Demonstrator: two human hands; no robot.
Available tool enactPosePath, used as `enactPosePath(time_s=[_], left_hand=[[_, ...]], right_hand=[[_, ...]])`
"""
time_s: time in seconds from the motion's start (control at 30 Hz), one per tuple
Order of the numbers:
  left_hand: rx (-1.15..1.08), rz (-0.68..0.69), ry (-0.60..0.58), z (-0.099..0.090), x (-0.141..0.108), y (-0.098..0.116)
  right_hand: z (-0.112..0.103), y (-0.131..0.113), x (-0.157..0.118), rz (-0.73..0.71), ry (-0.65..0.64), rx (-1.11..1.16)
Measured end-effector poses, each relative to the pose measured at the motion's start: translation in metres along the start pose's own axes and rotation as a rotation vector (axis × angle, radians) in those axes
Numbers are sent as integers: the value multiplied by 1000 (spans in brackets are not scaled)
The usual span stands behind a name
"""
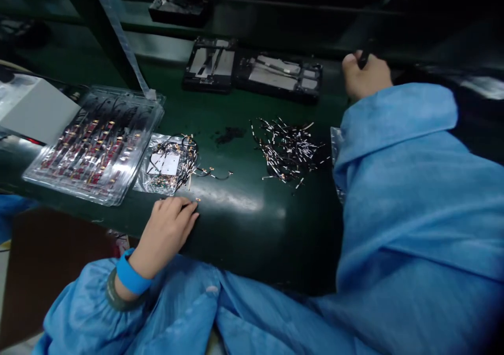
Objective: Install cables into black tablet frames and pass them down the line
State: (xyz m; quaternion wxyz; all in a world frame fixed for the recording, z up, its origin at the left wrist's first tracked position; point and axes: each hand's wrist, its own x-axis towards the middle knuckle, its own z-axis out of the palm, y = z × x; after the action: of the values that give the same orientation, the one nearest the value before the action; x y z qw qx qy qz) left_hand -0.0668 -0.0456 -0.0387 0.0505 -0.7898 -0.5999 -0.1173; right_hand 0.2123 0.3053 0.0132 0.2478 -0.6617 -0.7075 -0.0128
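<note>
My left hand (169,228) rests at the near edge of the green worktop, its fingers bent and drawn together. By the fingertips lies a small gold-coloured connector piece (198,199); whether the fingers pinch something is hidden. Just beyond sit a clear plastic bag (160,185) with a white label and a tangle of thin black cables (189,158) with gold ends. Far right, my right hand (366,76) is closed around a dark, slim tool (364,56), whose kind I cannot make out. A heap of short black-and-white cables (289,147) lies between the hands.
Clear plastic trays (92,150) with rows of small parts are stacked at left, beside a white box (37,108). Two black trays (208,65) (279,76) with grey flat parts stand at the back. A slanted post (118,37) rises behind. Dark scraps (230,134) lie mid-table.
</note>
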Motion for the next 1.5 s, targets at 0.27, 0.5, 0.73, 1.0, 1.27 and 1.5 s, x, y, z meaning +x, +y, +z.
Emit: enactPosePath(time_s=[0.27,0.5,0.73,1.0,1.27,1.5], left_hand=[[58,107,-12,21,27,28],[26,117,-78,27,52,41],[-25,87,-110,29,52,38],[-47,77,-85,29,50,38],[-62,93,-65,31,51,38],[-77,90,-76,30,50,38]], right_hand=[[-28,-64,-97,-319,-564,-27],[34,-83,-122,-438,-523,74],[53,-91,-118,-464,-449,27],[22,-77,-124,-440,-589,49],[38,-79,-119,-452,-525,165],[55,-87,-116,-549,-493,68]])
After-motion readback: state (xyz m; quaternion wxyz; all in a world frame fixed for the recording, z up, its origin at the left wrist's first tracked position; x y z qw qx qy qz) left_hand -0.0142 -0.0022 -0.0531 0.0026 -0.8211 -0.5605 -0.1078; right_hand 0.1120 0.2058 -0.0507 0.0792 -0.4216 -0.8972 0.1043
